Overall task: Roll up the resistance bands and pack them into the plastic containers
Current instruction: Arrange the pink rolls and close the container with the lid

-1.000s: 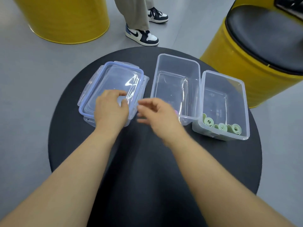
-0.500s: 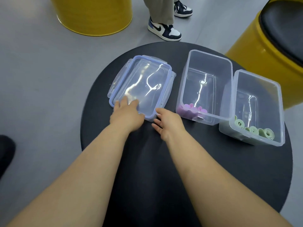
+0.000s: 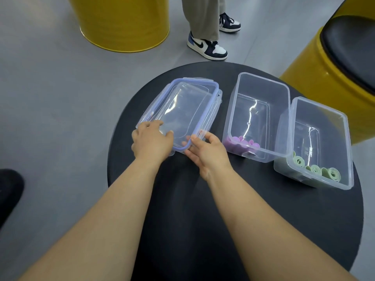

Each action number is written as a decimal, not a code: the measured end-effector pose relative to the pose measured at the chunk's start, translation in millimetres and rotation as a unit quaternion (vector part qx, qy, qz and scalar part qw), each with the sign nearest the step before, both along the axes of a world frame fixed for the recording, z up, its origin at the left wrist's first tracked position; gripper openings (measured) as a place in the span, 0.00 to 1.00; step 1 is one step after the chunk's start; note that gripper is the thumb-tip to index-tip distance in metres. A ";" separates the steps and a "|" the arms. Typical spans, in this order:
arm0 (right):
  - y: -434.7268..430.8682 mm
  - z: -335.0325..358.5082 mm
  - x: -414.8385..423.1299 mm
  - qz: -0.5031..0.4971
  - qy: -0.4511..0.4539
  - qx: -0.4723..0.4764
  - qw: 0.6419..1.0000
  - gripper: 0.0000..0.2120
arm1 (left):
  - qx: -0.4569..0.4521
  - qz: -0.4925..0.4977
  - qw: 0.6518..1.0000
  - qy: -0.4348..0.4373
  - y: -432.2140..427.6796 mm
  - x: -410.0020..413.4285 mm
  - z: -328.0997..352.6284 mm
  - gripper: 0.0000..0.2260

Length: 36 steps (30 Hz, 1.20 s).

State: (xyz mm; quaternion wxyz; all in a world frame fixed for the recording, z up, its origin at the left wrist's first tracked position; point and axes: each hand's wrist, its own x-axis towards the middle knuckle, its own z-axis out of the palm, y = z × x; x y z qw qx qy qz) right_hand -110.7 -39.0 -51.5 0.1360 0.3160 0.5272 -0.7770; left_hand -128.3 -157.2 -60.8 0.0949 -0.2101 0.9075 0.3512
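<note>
Two clear lids with blue rims [image 3: 188, 110] lie stacked on the left of the round black table [image 3: 180, 199]. My left hand [image 3: 151, 142] holds the top lid's near left corner, fingers on top. My right hand [image 3: 209, 155] pinches its near right corner, thumb on the rim and fingers underneath. A clear open container [image 3: 261, 78] in the middle holds several rolled purple bands [image 3: 241, 144] at its near end. Touching it on the right, a second open container [image 3: 320, 106] holds several rolled green bands [image 3: 316, 169].
A yellow drum [image 3: 125, 23] stands on the grey floor beyond the table. A yellow stool with a black seat [image 3: 332, 63] is close at the right. A person's legs and sneakers [image 3: 207, 45] stand just past the table's far edge.
My view has shifted left and down. My right hand moved from the table onto the lid's near right corner, and my left hand went from lying flat to holding the near left corner.
</note>
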 end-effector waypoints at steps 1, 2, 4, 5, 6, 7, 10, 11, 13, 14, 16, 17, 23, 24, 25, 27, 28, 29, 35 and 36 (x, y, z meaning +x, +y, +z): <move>0.0 3.2 1.6 0.003 0.010 0.002 1.000 0.12 | 0.009 0.016 1.000 0.003 -1.4 -0.3 0.6 0.21; 0.5 5.8 3.0 0.007 0.019 0.007 1.000 0.11 | 0.022 0.032 0.999 0.008 -2.8 -0.5 1.4 0.21; 3.0 12.1 6.9 0.016 0.035 0.015 0.999 0.10 | 0.056 0.065 0.996 0.015 -5.4 -0.7 3.1 0.22; 4.6 15.0 9.3 0.021 0.044 0.018 0.999 0.10 | 0.070 0.077 0.994 0.018 -7.3 -0.6 3.6 0.23; 6.9 17.3 12.0 0.027 0.055 0.023 0.998 0.09 | 0.080 0.087 0.993 0.024 -9.1 -0.4 3.4 0.23; 9.5 19.8 14.8 0.035 0.067 0.031 0.997 0.10 | 0.086 0.096 0.991 0.036 -10.8 -0.3 3.3 0.23; 22.5 28.6 22.6 0.052 0.111 0.056 0.991 0.11 | 0.125 0.133 0.978 0.099 -14.7 -1.2 10.9 0.24; 28.9 33.1 24.8 0.049 0.124 0.055 0.990 0.11 | 0.152 0.145 0.971 0.113 -14.2 -1.6 15.8 0.23; 45.2 42.1 29.6 0.036 0.147 0.049 0.987 0.12 | 0.236 0.142 0.951 0.139 -7.9 -1.1 26.7 0.16; 55.0 45.6 32.1 0.032 0.159 0.054 0.985 0.13 | 0.280 0.128 0.941 0.142 -3.3 -0.6 30.6 0.11; 76.2 51.6 36.6 0.029 0.174 0.080 0.981 0.17 | 0.348 0.105 0.923 0.128 8.9 0.3 36.0 0.07; 86.6 55.0 38.4 0.030 0.176 0.096 0.979 0.19 | 0.376 0.098 0.915 0.113 16.1 0.0 37.6 0.08; 148.4 58.8 39.3 0.032 0.138 0.217 0.966 0.18 | 0.495 0.077 0.864 0.040 63.4 -5.1 43.5 0.09; 158.2 58.1 39.4 0.035 0.132 0.247 0.959 0.17 | 0.519 0.077 0.851 0.030 71.4 -6.5 44.7 0.07; 167.6 57.6 40.6 0.036 0.126 0.282 0.951 0.16 | 0.541 0.081 0.837 0.023 78.7 -8.2 46.2 0.06; 188.7 52.3 45.3 0.018 0.122 0.359 0.925 0.14 | 0.564 0.096 0.820 0.020 90.9 -13.3 48.3 0.06; 200.6 47.3 49.1 -0.001 0.124 0.401 0.908 0.13 | 0.567 0.101 0.817 0.021 96.5 -14.9 48.9 0.06; 211.7 43.2 54.4 -0.022 0.123 0.441 0.888 0.12 | 0.567 0.104 0.817 0.023 102.2 -15.1 49.1 0.06; 271.2 6.0 91.0 -0.123 0.003 0.582 0.804 0.18 | 0.571 0.086 0.816 -0.002 135.4 -0.4 42.8 0.08; 274.5 2.0 94.8 -0.132 -0.016 0.570 0.811 0.20 | 0.572 0.083 0.816 -0.007 140.9 3.4 42.8 0.06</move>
